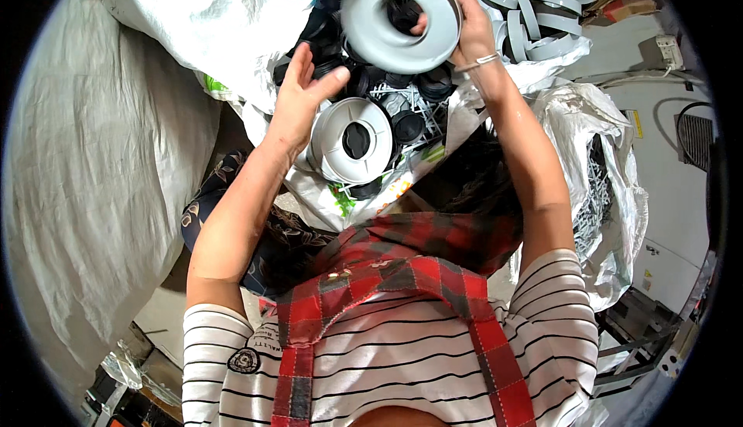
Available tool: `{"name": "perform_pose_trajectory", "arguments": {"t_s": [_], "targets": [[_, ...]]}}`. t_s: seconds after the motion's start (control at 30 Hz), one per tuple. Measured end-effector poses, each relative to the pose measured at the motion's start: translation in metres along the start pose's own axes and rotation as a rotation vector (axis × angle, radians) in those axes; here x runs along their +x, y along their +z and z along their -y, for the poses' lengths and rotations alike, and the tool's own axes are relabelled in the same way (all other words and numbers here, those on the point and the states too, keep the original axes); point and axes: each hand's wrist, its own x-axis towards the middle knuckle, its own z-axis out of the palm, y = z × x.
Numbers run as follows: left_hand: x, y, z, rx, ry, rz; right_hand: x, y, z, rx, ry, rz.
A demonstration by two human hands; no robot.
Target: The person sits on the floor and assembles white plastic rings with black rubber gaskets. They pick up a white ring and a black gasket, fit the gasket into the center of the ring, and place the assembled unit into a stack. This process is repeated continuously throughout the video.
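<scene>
The white flanged piece (377, 142) sits nearest me; beside it my left hand (302, 96) spreads open, empty; beyond, right of those fingers, my right hand (475, 30) grips the grey ring (368, 24) (round, no long axis) by its right edge

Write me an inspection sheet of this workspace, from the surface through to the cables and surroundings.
Surface: white sack, heaped with black parts and thin sticks.
Job's things: grey ring, held over the heap; white part on the heap.
Clutter: piled hoops, upper right; cardboard beside them.
Hands: right hand grips the ring; left hand empty, near it.
Cables: black cable by a vent, far right.
Surroundings: pale sheet, left; second sack and white panel, right.
</scene>
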Motion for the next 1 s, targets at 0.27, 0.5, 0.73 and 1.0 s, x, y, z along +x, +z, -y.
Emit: {"name": "perform_pose_trajectory", "arguments": {"t_s": [0.27,0.5,0.73,1.0], "targets": [[0.008,-0.01,-0.023,-0.36,-0.263,0.038,0.01,-0.033,-0.085,-1.775,-0.253,-0.172],[0.002,-0.009,-0.019,-0.292,-0.273,0.02,-0.024,0.032,-0.058,-1.313,-0.43,0.072],[-0.004,0.012,-0.019,-0.354,-0.307,0.143,-0.058,0.076,-0.023,-1.221,-0.074,0.121],[0.001,0.005,-0.018,-0.196,-0.394,0.265,-0.07,0.07,-0.019,-1.488,-0.313,0.432]]}}
